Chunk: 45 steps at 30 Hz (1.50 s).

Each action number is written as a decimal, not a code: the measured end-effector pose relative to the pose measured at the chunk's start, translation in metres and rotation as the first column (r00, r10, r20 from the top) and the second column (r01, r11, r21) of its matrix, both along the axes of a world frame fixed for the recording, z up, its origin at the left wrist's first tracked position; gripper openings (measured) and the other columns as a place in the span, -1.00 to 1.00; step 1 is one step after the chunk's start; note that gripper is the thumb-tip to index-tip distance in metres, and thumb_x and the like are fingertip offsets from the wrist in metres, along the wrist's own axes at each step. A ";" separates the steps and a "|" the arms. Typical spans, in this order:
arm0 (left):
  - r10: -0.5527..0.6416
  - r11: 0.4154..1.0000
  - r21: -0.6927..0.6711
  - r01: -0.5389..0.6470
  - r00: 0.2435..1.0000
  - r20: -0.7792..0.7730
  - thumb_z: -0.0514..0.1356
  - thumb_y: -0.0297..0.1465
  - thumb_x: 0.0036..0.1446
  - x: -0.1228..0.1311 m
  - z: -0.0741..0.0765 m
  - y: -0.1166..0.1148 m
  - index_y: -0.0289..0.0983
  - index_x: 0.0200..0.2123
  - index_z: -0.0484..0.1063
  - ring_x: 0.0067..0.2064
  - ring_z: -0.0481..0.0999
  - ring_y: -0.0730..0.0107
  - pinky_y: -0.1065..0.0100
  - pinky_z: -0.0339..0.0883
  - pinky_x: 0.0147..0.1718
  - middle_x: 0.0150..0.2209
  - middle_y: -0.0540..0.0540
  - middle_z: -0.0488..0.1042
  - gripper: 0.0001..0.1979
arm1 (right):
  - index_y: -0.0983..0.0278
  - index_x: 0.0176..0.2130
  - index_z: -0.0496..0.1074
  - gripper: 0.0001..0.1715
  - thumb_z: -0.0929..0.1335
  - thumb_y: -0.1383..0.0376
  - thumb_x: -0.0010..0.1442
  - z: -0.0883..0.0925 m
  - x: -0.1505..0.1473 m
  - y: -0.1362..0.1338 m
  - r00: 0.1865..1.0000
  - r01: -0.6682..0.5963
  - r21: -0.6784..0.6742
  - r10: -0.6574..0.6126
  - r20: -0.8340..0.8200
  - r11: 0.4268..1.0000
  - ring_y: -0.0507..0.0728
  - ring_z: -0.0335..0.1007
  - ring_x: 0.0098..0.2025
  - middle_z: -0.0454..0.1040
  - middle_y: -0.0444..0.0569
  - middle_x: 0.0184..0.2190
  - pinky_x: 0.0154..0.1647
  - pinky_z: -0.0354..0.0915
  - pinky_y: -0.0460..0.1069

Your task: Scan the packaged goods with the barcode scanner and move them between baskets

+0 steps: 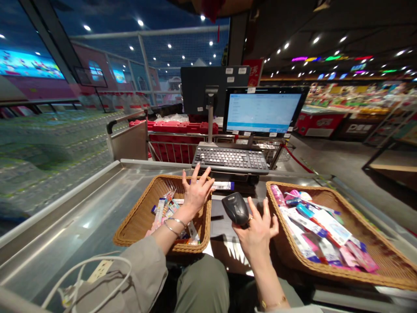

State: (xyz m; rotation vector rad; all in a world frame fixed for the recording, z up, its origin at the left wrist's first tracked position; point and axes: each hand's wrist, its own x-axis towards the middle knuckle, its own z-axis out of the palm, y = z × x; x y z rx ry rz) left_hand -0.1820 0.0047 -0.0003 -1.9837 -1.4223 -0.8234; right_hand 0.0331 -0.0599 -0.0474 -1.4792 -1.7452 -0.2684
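My left hand (197,193) is over the right rim of the left wicker basket (130,219), its fingers spread. A slim white packet with a blue end (223,185) lies just beyond its fingertips; whether they touch it I cannot tell. Small packaged goods (159,213) lie inside that basket. Close behind a black barcode scanner (235,208) is my right hand (256,230), fingers apart and nothing visible between them. It sits between the scanner and the right wicker basket (325,274), which holds several white, pink and blue packages (325,228).
A keyboard (231,157) stands at the counter's back, below a lit monitor (263,111) and a second screen's back (198,91). A white cable (87,261) loops at lower left. Behind the counter is a metal cart (172,150) with red crates.
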 end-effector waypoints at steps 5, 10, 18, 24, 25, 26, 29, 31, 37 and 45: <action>-0.006 1.000 -0.016 0.006 1.000 0.014 0.19 -0.23 0.26 0.002 0.000 0.001 -0.03 -0.02 0.52 0.43 -0.04 -0.08 -0.38 -0.56 0.28 0.31 -0.06 0.28 -0.76 | 0.14 -0.30 0.55 -0.81 0.38 0.16 0.06 0.000 0.000 0.000 1.000 -0.009 0.016 0.009 -0.010 1.000 0.40 -0.10 0.39 0.43 -0.05 0.17 0.24 -0.26 0.35; -0.002 1.000 -0.030 0.003 1.000 0.008 0.19 -0.23 0.26 0.004 0.002 0.001 -0.03 -0.02 0.51 0.43 -0.03 -0.08 -0.39 -0.54 0.28 0.31 -0.05 0.27 -0.75 | 0.15 -0.29 0.55 -0.80 0.37 0.17 0.06 0.001 0.001 -0.001 1.000 -0.020 0.042 0.020 -0.004 0.999 0.42 -0.06 0.38 0.45 -0.02 0.15 0.22 -0.24 0.37; -0.002 1.000 -0.027 0.002 1.000 0.009 0.17 -0.22 0.27 0.008 0.006 0.000 -0.04 -0.01 0.51 0.42 -0.01 -0.12 -0.40 -0.50 0.28 0.30 -0.07 0.29 -0.75 | 0.14 -0.27 0.56 -0.76 0.39 0.12 0.06 0.001 0.006 -0.003 1.000 -0.025 0.002 0.025 -0.002 1.000 0.42 -0.08 0.38 0.44 -0.01 0.15 0.24 -0.28 0.35; -0.018 1.000 -0.016 0.018 1.000 0.008 0.19 -0.21 0.26 0.014 0.009 -0.002 -0.02 -0.01 0.51 0.42 -0.01 -0.11 -0.40 -0.49 0.28 0.30 -0.07 0.30 -0.74 | 0.14 -0.25 0.57 -0.76 0.39 0.15 0.05 0.002 0.013 -0.003 0.999 0.030 0.069 -0.030 0.009 0.997 0.42 -0.03 0.37 0.42 -0.02 0.18 0.24 -0.24 0.32; -0.022 1.000 -0.014 0.023 1.000 0.013 0.19 -0.21 0.26 0.016 0.010 -0.002 -0.01 -0.01 0.52 0.42 -0.01 -0.10 -0.40 -0.49 0.28 0.30 -0.07 0.30 -0.74 | 0.15 -0.26 0.57 -0.76 0.38 0.16 0.05 0.003 0.014 -0.003 0.999 0.037 0.078 -0.038 0.010 0.996 0.42 -0.02 0.37 0.43 -0.01 0.17 0.24 -0.22 0.32; -0.026 1.000 -0.013 0.026 0.999 0.018 0.19 -0.22 0.26 0.018 0.011 -0.002 -0.01 -0.01 0.52 0.42 -0.01 -0.09 -0.40 -0.49 0.28 0.29 -0.07 0.30 -0.75 | 0.16 -0.27 0.57 -0.76 0.38 0.16 0.05 0.005 0.015 -0.004 0.999 0.047 0.083 -0.047 0.007 0.995 0.43 0.00 0.36 0.43 0.00 0.16 0.23 -0.20 0.32; -0.034 0.999 -0.007 0.034 0.999 0.033 0.19 -0.22 0.26 0.024 0.013 -0.001 -0.01 -0.02 0.52 0.42 -0.01 -0.08 -0.40 -0.49 0.28 0.30 -0.06 0.30 -0.75 | 0.18 -0.28 0.57 -0.75 0.35 0.15 0.08 0.013 0.017 -0.008 0.996 0.086 0.088 -0.085 -0.012 0.992 0.43 0.00 0.36 0.44 0.02 0.15 0.24 -0.19 0.33; -0.040 0.999 -0.008 0.040 0.998 0.039 0.19 -0.21 0.25 0.030 0.015 -0.001 -0.02 -0.03 0.52 0.42 0.00 -0.10 -0.40 -0.50 0.28 0.30 -0.06 0.30 -0.76 | 0.19 -0.28 0.57 -0.74 0.34 0.14 0.11 0.019 0.019 -0.013 0.994 0.112 0.109 -0.109 -0.026 0.988 0.43 0.00 0.36 0.46 0.04 0.13 0.24 -0.18 0.33; -0.063 0.998 -0.002 0.063 0.997 0.050 0.18 -0.19 0.26 0.050 0.019 0.001 -0.02 -0.02 0.51 0.42 0.00 -0.10 -0.41 -0.50 0.28 0.31 -0.04 0.29 -0.75 | 0.23 -0.25 0.54 -0.71 0.32 0.13 0.16 0.030 0.036 -0.022 0.980 0.198 0.124 -0.192 -0.062 0.972 0.42 0.00 0.36 0.46 0.08 0.12 0.23 -0.13 0.35; -0.121 0.993 0.002 0.121 0.991 0.065 0.19 -0.18 0.25 0.085 0.022 0.006 -0.02 -0.02 0.52 0.42 -0.02 -0.13 -0.42 -0.55 0.27 0.31 -0.06 0.28 -0.74 | 0.27 -0.12 0.52 -0.53 0.27 0.01 0.22 0.032 0.072 -0.024 0.955 0.286 0.157 -0.269 -0.121 0.945 0.44 -0.01 0.36 0.48 0.14 0.09 0.22 -0.10 0.37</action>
